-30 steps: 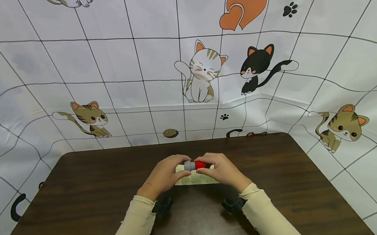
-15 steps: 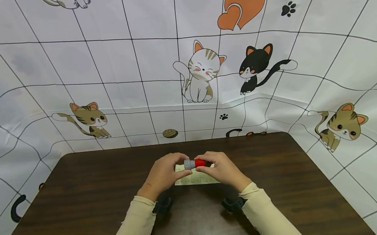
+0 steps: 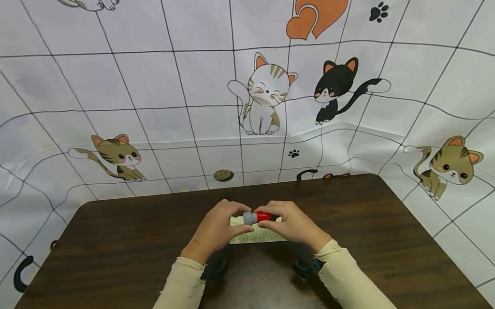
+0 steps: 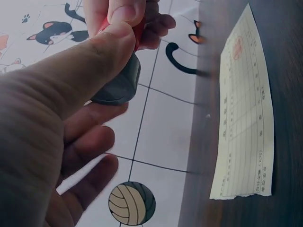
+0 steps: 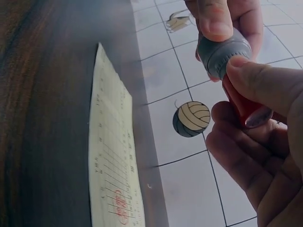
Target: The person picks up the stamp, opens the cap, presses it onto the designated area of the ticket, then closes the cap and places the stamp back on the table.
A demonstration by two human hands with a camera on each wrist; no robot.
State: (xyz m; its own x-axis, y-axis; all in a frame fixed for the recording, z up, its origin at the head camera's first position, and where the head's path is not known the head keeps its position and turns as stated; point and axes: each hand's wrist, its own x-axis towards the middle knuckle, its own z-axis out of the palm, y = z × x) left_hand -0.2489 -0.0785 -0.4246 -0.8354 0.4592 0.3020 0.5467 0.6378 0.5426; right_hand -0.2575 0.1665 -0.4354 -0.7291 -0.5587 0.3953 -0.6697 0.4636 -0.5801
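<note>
Between both hands, above the table, is a small cylinder with a wide ribbed grey end (image 5: 221,51) and a narrower red body (image 5: 242,105), shaped rather like a mini flashlight. My left hand (image 3: 216,228) pinches the grey end with thumb and forefinger; in the left wrist view its other fingers extend below. The red part is pinched by my right hand (image 3: 295,222), with the thumb near the ribbed neck. Beyond and below the hands, a pale yellow printed slip (image 3: 258,237) lies on the table. It bears a red mark (image 4: 237,48) in the left wrist view.
The dark wooden table (image 3: 140,235) extends to both sides of the arms. Behind it hangs a white gridded sheet (image 3: 206,80) printed with cats, hearts and paw prints. A black wrist strap (image 3: 214,270) is on the left wrist, another strap (image 3: 308,269) on the right.
Both hands keep their hold on the cylinder, with only slight shifts of the fingers and of the grey end. The slip stays where it was.
</note>
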